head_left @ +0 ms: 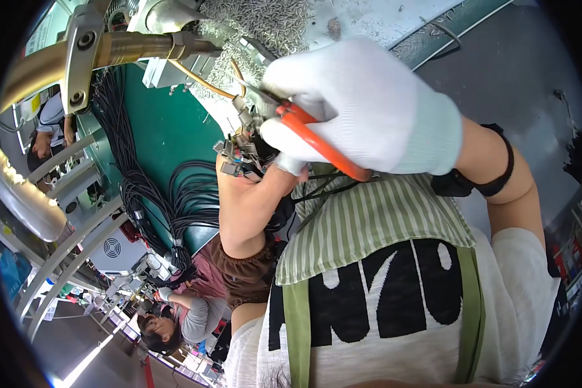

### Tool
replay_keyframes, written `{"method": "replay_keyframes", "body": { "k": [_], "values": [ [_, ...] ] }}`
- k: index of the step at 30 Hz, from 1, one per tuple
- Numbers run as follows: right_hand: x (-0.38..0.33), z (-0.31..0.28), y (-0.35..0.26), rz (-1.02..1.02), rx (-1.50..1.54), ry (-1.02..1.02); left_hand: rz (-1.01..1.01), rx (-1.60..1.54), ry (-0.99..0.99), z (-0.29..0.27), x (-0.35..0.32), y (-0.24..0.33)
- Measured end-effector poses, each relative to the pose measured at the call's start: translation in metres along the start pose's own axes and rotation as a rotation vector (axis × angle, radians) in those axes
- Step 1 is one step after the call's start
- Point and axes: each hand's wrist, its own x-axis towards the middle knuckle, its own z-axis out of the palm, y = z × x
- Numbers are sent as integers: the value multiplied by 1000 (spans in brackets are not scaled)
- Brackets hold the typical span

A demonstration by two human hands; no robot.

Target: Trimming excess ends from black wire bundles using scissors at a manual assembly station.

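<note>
A matt white knitted cloth glove covers the right hand, which grips pliers with glossy orange plastic handles. The small connectors look like dull grey metal. The black cables have smooth plastic sheathing. The brass-coloured metal tube shines; the green bench surface looks smooth and matt.

White knit glove, black wristband

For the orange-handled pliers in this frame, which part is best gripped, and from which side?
Grip the orange-handled pliers around both handles, coming from the right and above, as the gloved right hand does. The handles run long and slim toward the lower right, while the jaws point left into the connector cluster held by the bare left hand.
</note>
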Motion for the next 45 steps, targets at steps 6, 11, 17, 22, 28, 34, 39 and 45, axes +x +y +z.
{"method": "replay_keyframes", "body": {
  "k": [6, 11, 17, 22, 28, 34, 39, 45],
  "values": [
    [1, -6, -3, 311, 126, -166, 108, -134, 149, -1, 1, -1],
    [0, 2, 1, 68, 227, 13, 62, -39, 5, -4, 0, -2],
    [-5, -6, 4, -118, 58, -49, 18, -293, -175, -18, 0, -5],
    [-7, -2, 1, 110, 34, -84, 78, 158, -25, 8, 0, 6],
    [-8, -10, -3, 277, 363, -298, 600, 663, 150, 1, 1, -10],
    [-17, 4, -10, 272, 388, -208, 764, 860, 126, 4, -6, -11],
    [-22, 18, -13, -70, -263, 54, 163, -45, 193, 6, -9, 4],
    [-28, 11, -9, -105, -412, 285, 222, 283, 285, -3, -4, -4]
  ]
}}
